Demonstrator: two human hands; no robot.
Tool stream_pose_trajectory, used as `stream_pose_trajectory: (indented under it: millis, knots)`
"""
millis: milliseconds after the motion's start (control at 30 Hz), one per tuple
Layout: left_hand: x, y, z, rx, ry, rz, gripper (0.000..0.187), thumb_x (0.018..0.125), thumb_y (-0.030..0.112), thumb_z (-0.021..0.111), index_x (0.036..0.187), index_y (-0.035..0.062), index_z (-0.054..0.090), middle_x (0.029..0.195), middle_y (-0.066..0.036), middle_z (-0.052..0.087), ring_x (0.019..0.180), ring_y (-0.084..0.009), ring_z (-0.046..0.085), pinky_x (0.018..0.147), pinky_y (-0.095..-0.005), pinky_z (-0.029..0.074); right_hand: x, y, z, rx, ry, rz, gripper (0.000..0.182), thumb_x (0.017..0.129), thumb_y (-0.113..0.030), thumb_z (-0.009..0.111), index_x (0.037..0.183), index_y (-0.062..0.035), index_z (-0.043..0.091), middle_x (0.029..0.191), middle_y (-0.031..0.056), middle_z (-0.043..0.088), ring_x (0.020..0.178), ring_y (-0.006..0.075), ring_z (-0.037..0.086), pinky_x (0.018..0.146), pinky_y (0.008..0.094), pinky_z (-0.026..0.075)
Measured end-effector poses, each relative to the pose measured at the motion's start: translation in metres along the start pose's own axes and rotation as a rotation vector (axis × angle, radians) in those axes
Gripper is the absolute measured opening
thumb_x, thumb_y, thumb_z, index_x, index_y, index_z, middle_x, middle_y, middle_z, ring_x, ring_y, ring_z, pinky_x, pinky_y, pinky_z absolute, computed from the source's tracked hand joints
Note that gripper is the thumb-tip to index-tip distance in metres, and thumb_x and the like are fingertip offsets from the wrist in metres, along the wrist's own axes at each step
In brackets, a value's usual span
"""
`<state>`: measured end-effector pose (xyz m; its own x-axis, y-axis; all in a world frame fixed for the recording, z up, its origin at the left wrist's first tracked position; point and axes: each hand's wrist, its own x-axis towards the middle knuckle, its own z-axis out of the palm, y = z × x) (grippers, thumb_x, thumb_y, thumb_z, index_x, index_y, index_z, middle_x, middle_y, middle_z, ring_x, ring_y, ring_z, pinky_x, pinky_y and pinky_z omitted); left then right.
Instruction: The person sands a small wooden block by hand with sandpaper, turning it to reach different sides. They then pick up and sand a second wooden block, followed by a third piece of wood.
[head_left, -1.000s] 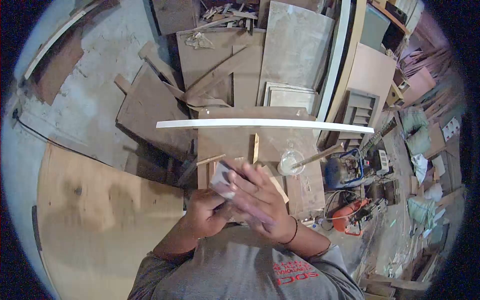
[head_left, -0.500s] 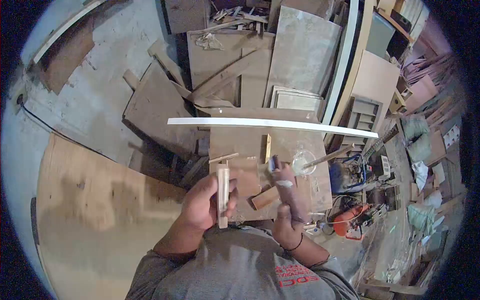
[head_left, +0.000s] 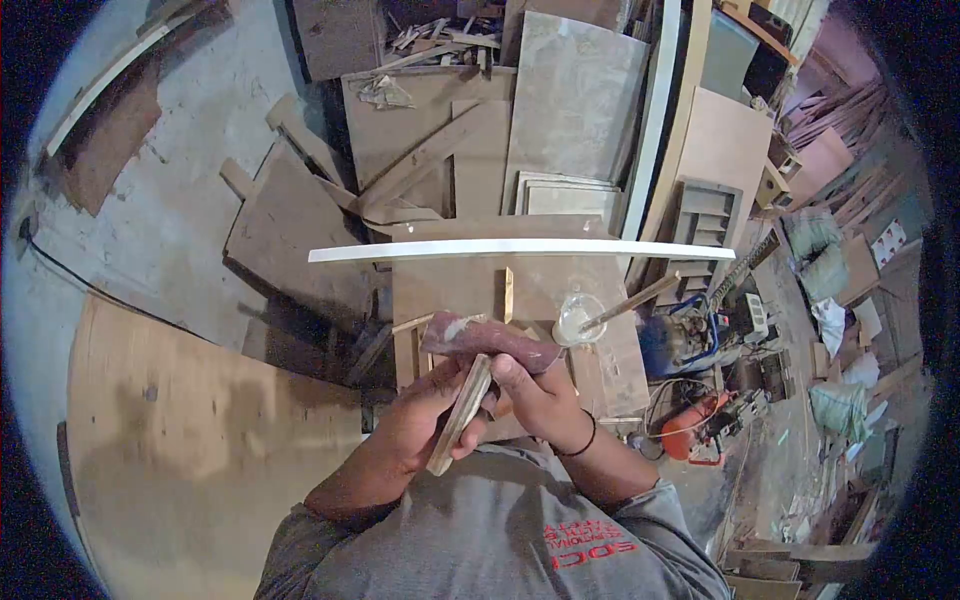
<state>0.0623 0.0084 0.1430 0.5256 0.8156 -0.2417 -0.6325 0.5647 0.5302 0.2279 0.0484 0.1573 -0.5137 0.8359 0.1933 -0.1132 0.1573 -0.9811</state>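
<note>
In front of my shirt, my left hand (head_left: 418,412) grips a short, narrow wooden piece (head_left: 458,420) that tilts with its upper end to the right. My right hand (head_left: 545,402) has its fingers closed on a curled reddish-brown sheet of sandpaper (head_left: 490,338) with a pale worn patch. The sandpaper lies across the wood's upper end, and my right thumb presses there. Both hands come together over the near edge of the worktable (head_left: 622,350). Some fingers are hidden behind the wood.
On the table, a small wooden strip (head_left: 508,295) lies near a clear tub (head_left: 572,325) with a stick (head_left: 640,300) leaning in it. A long white strip (head_left: 520,246) spans the back. Plywood (head_left: 200,400) stands left; a blue machine (head_left: 672,338) and an orange one (head_left: 690,428) sit right.
My right hand has moved left with the sandpaper and met the wood in my left hand. The wood has gone from upright to tilted. The whole view has shifted slightly.
</note>
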Motion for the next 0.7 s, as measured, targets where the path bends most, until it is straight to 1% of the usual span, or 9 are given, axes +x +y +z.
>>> stream_pose_trajectory:
  millis: [33,233,333,367,467,500,600,633,700]
  knots:
    - [0.0,0.001,0.0,-0.01,0.014,-0.019,0.028,0.095,0.032,0.042,0.112,0.01,0.047,0.087,-0.01,0.057,0.051,-0.014,0.057,0.037,-0.0241,0.044,0.005,0.002,-0.001,-0.056,0.006,-0.153,0.029,0.093,-0.021,0.045,0.111,-0.0017,0.058,0.114,0.0155,0.058,0.106,0.0289,0.056,0.1,0.0374,0.034]
    - [0.002,-0.003,-0.002,-0.153,-0.1,-0.112,0.041,0.094,0.042,0.041,0.113,0.0064,0.048,0.079,-0.009,0.058,0.048,-0.0137,0.055,0.037,-0.0236,0.043,0.009,0.009,-0.009,-0.282,0.035,-0.151,0.026,0.092,-0.019,0.047,0.109,-0.0035,0.059,0.106,0.012,0.063,0.107,0.0266,0.056,0.106,0.0455,0.023]
    - [0.001,-0.01,-0.013,0.035,-0.298,-0.023,0.047,0.092,0.046,0.041,0.115,0.0059,0.047,0.077,-0.008,0.056,0.046,-0.0129,0.051,0.039,-0.0239,0.042,0.013,0.011,-0.016,-0.266,0.149,-0.126,0.024,0.092,-0.017,0.047,0.109,-0.0046,0.06,0.106,0.012,0.063,0.107,0.026,0.057,0.107,0.0468,0.022]
    - [-0.001,-0.009,-0.014,0.012,-0.235,-0.08,0.049,0.091,0.048,0.044,0.117,0.0066,0.047,0.075,-0.005,0.053,0.042,-0.0106,0.045,0.039,-0.0237,0.039,0.014,0.014,-0.015,-0.243,0.192,-0.101,0.031,0.093,-0.021,0.045,0.112,0.0001,0.058,0.11,0.0143,0.062,0.106,0.0233,0.057,0.107,0.0407,0.022]
    - [0.003,-0.013,-0.021,-0.185,-0.127,-0.029,0.051,0.089,0.05,0.046,0.116,0.0066,0.047,0.072,-0.002,0.051,0.042,-0.0094,0.042,0.038,-0.0227,0.035,0.025,0.005,-0.014,-0.713,0.326,-0.451,0.032,0.092,-0.02,0.045,0.117,-0.0044,0.056,0.122,0.0154,0.056,0.114,0.0298,0.051,0.106,0.045,0.021]
    - [0.003,-0.013,-0.025,-0.199,-0.079,-0.028,0.045,0.089,0.047,0.047,0.114,0.0091,0.048,0.073,-0.001,0.052,0.042,-0.0089,0.041,0.038,-0.0228,0.034,0.018,0.01,-0.015,-1.005,0.271,-0.482,0.035,0.089,-0.024,0.049,0.121,-0.012,0.056,0.132,0.0111,0.049,0.123,0.0326,0.043,0.106,0.0494,0.018]
    - [0.005,-0.01,-0.037,-0.239,0.063,-0.018,0.028,0.09,0.039,0.049,0.106,0.0166,0.051,0.076,0.001,0.056,0.044,-0.0077,0.04,0.038,-0.023,0.03,0.005,0.024,-0.005,-1.143,-0.171,-0.595,0.038,0.084,-0.027,0.055,0.121,-0.0194,0.057,0.135,0.0057,0.046,0.128,0.0301,0.037,0.108,0.051,0.014]
    - [0.008,-0.012,-0.032,-0.221,0.327,0.051,0.022,0.089,0.037,0.048,0.103,0.0203,0.051,0.077,0.002,0.057,0.044,-0.0067,0.04,0.038,-0.0222,0.029,0.002,0.025,-0.001,-1.109,-0.282,-0.603,0.042,0.08,-0.032,0.058,0.12,-0.0246,0.057,0.137,0.0016,0.044,0.133,0.028,0.03,0.108,0.0544,0.01]
    - [0.007,-0.013,-0.035,-0.194,0.259,-0.009,0.024,0.089,0.039,0.048,0.103,0.0194,0.052,0.077,0.002,0.057,0.046,-0.0066,0.042,0.037,-0.0213,0.029,0.005,0.036,-0.012,-1.226,-0.251,-0.682,0.043,0.079,-0.033,0.056,0.122,-0.0288,0.055,0.138,0.0007,0.043,0.129,0.0281,0.034,0.105,0.0599,0.012]
